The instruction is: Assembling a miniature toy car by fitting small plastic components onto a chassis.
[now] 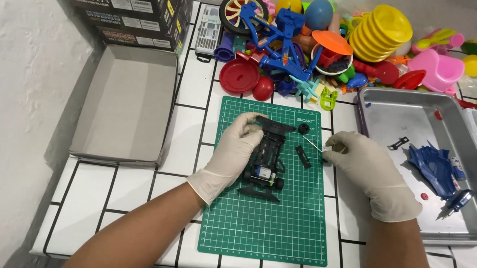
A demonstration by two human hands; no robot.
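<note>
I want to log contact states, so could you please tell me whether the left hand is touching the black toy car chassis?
Touching. The head view shows the left hand resting on the black toy car chassis, fingers gripping its side.

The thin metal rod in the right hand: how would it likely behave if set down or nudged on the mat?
The thin metal rod looks straight and round, so it probably rolls easily. Being so slender, it seems light and fiddly to grip with the gloved right hand, likely slippery too.

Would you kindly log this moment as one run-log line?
left hand: steadies black toy car chassis | right hand: pinches thin metal rod | surface: green cutting mat
</note>
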